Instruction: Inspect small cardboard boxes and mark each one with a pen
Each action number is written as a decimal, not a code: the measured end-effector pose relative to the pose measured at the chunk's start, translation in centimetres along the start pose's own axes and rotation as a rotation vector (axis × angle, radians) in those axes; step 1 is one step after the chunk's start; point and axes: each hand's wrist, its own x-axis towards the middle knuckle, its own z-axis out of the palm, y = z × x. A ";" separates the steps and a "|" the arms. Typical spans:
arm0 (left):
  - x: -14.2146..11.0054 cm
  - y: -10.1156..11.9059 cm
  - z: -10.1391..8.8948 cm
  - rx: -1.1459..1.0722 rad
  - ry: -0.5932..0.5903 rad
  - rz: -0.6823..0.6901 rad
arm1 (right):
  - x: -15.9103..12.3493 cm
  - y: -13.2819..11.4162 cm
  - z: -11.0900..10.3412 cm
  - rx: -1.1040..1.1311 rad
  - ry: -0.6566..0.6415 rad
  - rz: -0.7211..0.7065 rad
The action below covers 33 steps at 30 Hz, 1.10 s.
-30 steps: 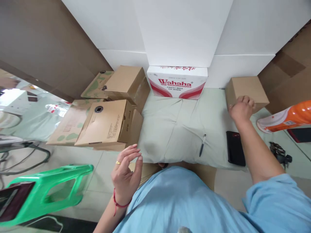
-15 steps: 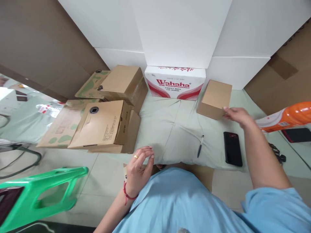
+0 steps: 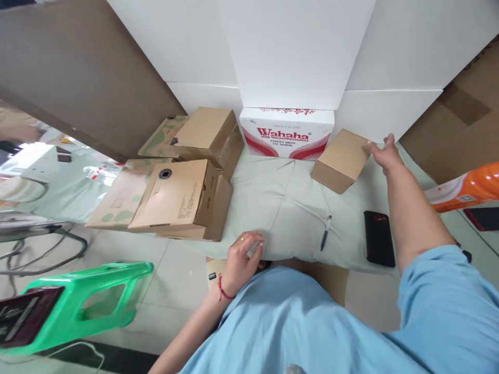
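Observation:
My right hand (image 3: 385, 154) reaches to the far right corner of a small plain cardboard box (image 3: 342, 158). Its fingers are spread and the fingertips touch the box's edge without wrapping round it. The box stands turned at an angle on the pale green cloth (image 3: 268, 208). My left hand (image 3: 245, 259) rests at the cloth's front edge, loosely curled, with a gap between thumb and fingers and nothing seen in it. A ring and a red string bracelet are on it. Nearer to me than the box lie a pen (image 3: 326, 232) and a black phone (image 3: 379, 239).
A white Wahaha water carton (image 3: 286, 134) stands against the white back panel. Several cardboard boxes (image 3: 175, 192) are stacked at the left. An orange bottle-shaped object (image 3: 468, 187) juts in from the right. A green plastic stool (image 3: 89, 296) stands on the floor at lower left.
My right hand has moved from the box's near right corner to its far right corner, fingers now spread. The small box has turned on the cloth. My left hand stays curled.

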 end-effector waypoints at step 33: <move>3.5 3.1 -0.2 -0.753 0.207 0.082 | -25.8 -2.4 9.9 1.022 -0.192 0.228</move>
